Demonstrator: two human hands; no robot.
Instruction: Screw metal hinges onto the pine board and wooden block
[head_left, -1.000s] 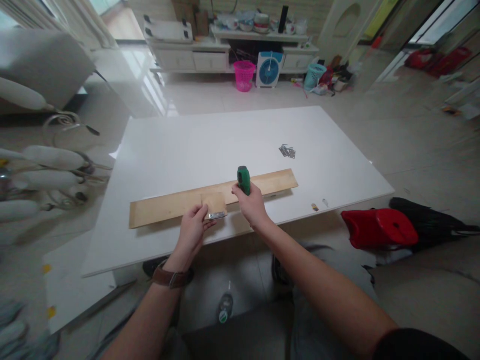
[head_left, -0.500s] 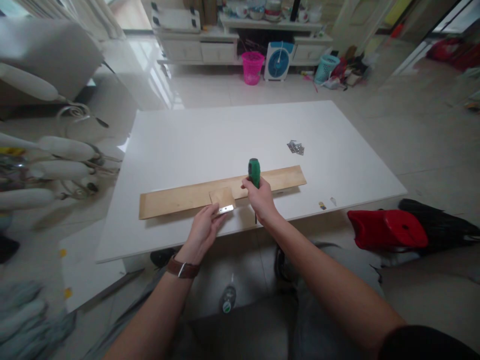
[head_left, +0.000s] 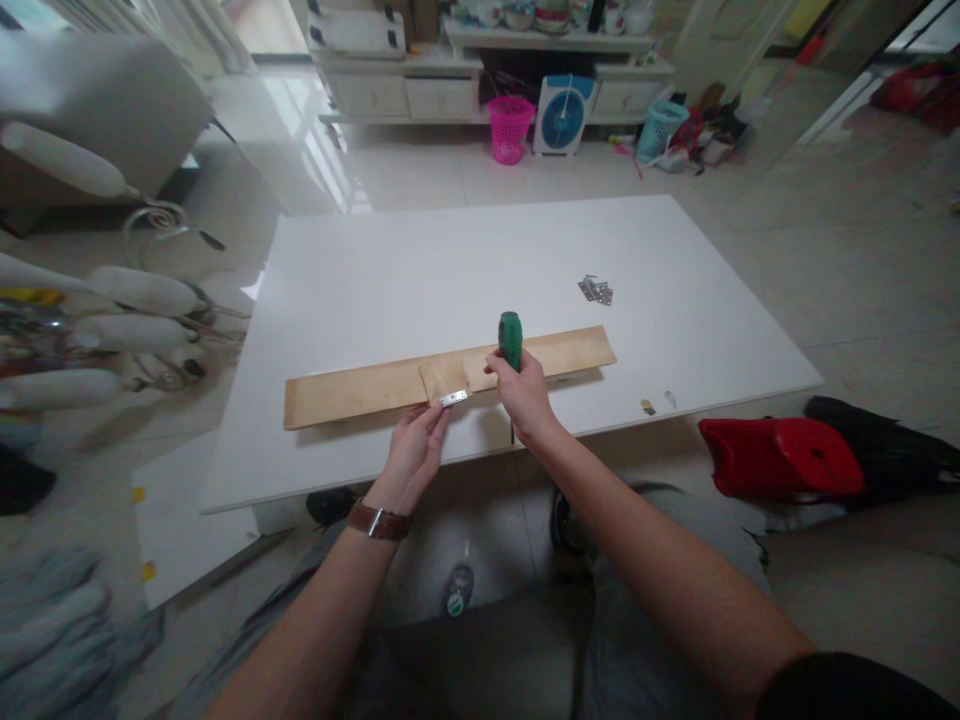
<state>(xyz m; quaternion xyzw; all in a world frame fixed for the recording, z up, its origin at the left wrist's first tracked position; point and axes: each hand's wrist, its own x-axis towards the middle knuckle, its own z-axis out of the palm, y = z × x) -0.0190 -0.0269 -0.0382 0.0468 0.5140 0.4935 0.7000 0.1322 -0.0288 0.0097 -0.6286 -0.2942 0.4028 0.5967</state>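
Note:
My right hand (head_left: pixel 526 400) is closed round a screwdriver (head_left: pixel 510 338) with a green handle; its dark shaft shows below the hand, pointing down. In my left hand (head_left: pixel 415 445), between thumb and fingers, is a small square wooden piece (head_left: pixel 441 378) with a metal bracket (head_left: pixel 454 398) along its near edge. This piece overlaps a long, narrow wooden board (head_left: pixel 352 395) lying on the white tabletop (head_left: pixel 420 270). Whether the two wooden parts are joined I cannot tell. Several metal brackets (head_left: pixel 596 291) lie in a small pile toward the back right of the tabletop.
Two small items lie near the table's front right edge: a yellow and dark one (head_left: pixel 648 407) and a clear one (head_left: pixel 670 399). A red stool (head_left: pixel 780 455) stands right of the table. On the floor below is a bottle (head_left: pixel 457 588). White chair-like parts (head_left: pixel 142 290) crowd the left.
My left hand has tilted the small wooden piece and raised its near edge, so the bracket sits slightly farther from me. The right hand keeps its grip on the screwdriver. The view has shifted slightly.

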